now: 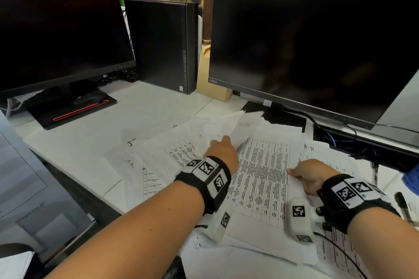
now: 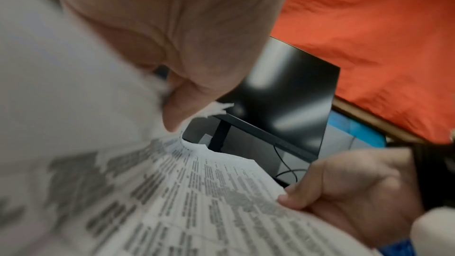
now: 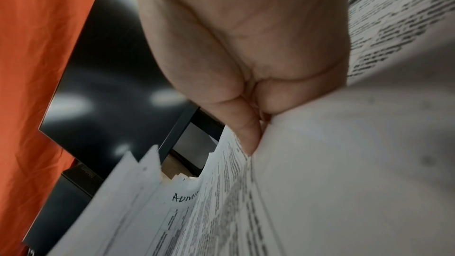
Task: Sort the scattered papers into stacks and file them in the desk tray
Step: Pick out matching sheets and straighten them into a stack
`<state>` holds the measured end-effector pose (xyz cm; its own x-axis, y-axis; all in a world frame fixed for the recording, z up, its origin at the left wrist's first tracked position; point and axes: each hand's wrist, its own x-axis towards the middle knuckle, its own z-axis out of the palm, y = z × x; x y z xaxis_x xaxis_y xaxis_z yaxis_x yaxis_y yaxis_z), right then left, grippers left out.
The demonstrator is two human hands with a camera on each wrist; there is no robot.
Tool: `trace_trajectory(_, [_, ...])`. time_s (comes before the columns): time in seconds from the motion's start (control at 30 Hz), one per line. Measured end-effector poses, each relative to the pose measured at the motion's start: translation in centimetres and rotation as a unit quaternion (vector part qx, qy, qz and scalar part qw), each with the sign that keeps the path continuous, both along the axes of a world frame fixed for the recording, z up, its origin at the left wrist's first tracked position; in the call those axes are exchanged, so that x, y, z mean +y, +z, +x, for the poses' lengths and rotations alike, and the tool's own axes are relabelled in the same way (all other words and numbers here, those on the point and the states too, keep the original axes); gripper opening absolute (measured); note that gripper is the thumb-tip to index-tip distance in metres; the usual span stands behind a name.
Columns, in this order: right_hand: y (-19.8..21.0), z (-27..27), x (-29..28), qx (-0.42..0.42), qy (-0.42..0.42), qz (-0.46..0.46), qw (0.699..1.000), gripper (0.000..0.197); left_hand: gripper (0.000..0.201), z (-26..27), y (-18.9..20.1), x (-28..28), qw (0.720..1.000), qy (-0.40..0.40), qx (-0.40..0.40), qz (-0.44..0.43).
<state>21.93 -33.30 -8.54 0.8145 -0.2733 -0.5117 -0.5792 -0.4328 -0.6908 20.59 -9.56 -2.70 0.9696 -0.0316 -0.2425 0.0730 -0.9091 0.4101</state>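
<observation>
Several printed sheets (image 1: pixel 172 152) lie scattered and overlapping on the white desk (image 1: pixel 79 156). My left hand (image 1: pixel 223 150) pinches the edge of a lifted, curling sheet (image 1: pixel 240 127) at the middle of the pile; its thumb (image 2: pixel 177 112) presses that paper. My right hand (image 1: pixel 306 175) grips the right edge of a densely printed table sheet (image 1: pixel 260 179), thumb (image 3: pixel 248 135) on top and the other fingers hidden under the paper. In the left wrist view the right hand (image 2: pixel 344 192) holds the same printed sheet (image 2: pixel 197 201). A page with handwriting (image 3: pixel 184 197) lies beneath. No desk tray is recognisable.
Two dark monitors (image 1: pixel 317 47) (image 1: pixel 56 29) and a black small computer case (image 1: pixel 161 45) stand behind the papers. Cables (image 1: pixel 340 140) run under the right monitor. Pens (image 1: pixel 405 208) lie at the right edge. A grey folder or panel (image 1: pixel 27 188) sits at the left.
</observation>
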Motion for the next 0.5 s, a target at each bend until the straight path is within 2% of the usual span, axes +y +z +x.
trace_trajectory(0.07, [0.3, -0.4, 0.3, 0.004, -0.014, 0.023, 1.000, 0.041, 0.046, 0.2, -0.4, 0.1, 0.996, 0.001, 0.029, -0.079])
trace_trajectory(0.17, [0.7, -0.9, 0.5, 0.001, -0.031, 0.058, 0.998, 0.040, 0.052, 0.5, -0.6, 1.7, 0.987, 0.037, 0.026, -0.156])
trace_trajectory(0.23, [1.9, -1.8, 1.0, 0.012, -0.055, 0.118, 0.991, 0.030, 0.054, 0.5, -0.4, 3.2, 0.973, 0.043, 0.049, -0.221])
trace_trajectory(0.3, [3.0, -2.9, 1.5, -0.001, -0.063, 0.171, 0.983, 0.017, 0.048, 0.3, 0.3, 5.0, 0.945, 0.028, 0.098, -0.310])
trace_trajectory(0.4, [4.5, -4.8, 2.0, -0.028, -0.046, 0.235, 0.971, 0.019, 0.042, -0.5, 0.9, 7.7, 0.892, -0.016, 0.169, -0.419])
trace_trajectory(0.5, [6.1, -6.1, 2.6, -0.078, -0.019, 0.256, 0.963, 0.023, 0.047, -1.1, 1.3, 9.3, 0.861, -0.035, 0.183, -0.473])
